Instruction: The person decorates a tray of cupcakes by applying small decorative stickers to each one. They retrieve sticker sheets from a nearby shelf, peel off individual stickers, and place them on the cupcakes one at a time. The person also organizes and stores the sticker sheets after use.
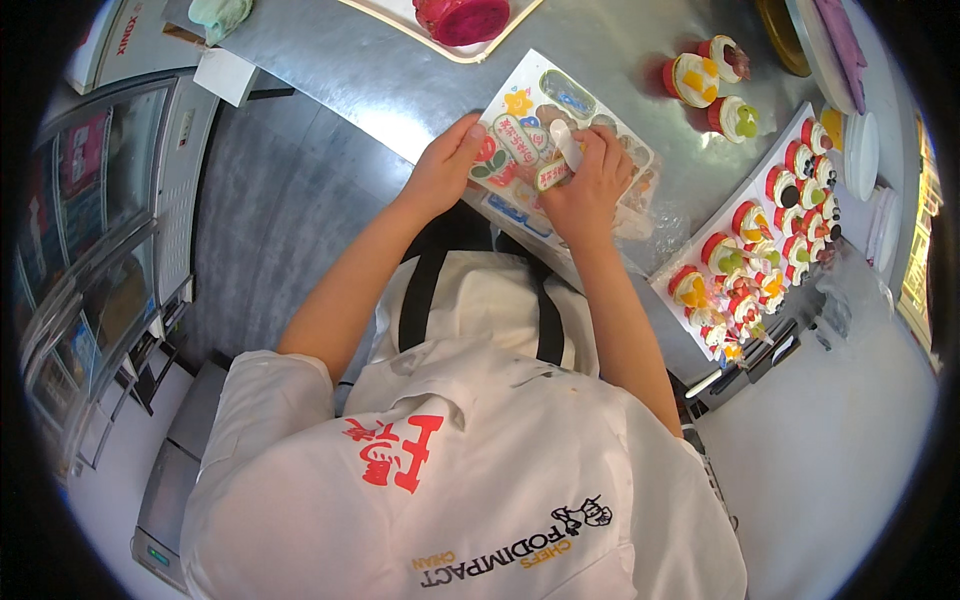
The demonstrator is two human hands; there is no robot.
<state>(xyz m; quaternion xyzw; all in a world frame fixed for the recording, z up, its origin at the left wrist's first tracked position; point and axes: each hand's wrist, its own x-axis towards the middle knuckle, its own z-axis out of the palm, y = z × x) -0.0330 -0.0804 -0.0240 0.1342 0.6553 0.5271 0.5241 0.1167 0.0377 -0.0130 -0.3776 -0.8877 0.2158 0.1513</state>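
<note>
My left hand (452, 161) grips the left edge of a flat pack of printed cake decorations (517, 131), its thumb on top. The pack shows flowers, bubbles and lettering under clear plastic. My right hand (589, 176) lies over the right part of the pack, fingers bent, at a small pale oval piece (564, 142); whether the fingers pinch it is unclear. A clear plastic wrapper (660, 225) spreads out beside and under the pack. Near the pack stand several cupcakes in red cups with cream and fruit, one of them topped with orange pieces (694, 80).
A white board (679, 281) at the right holds many decorated cupcakes. A cut dragon fruit (471, 21) lies on a tray (480, 56) at the top. A green cloth (219, 16) is at the metal table's (322, 52) far left corner. Turntables and lids stand at the right.
</note>
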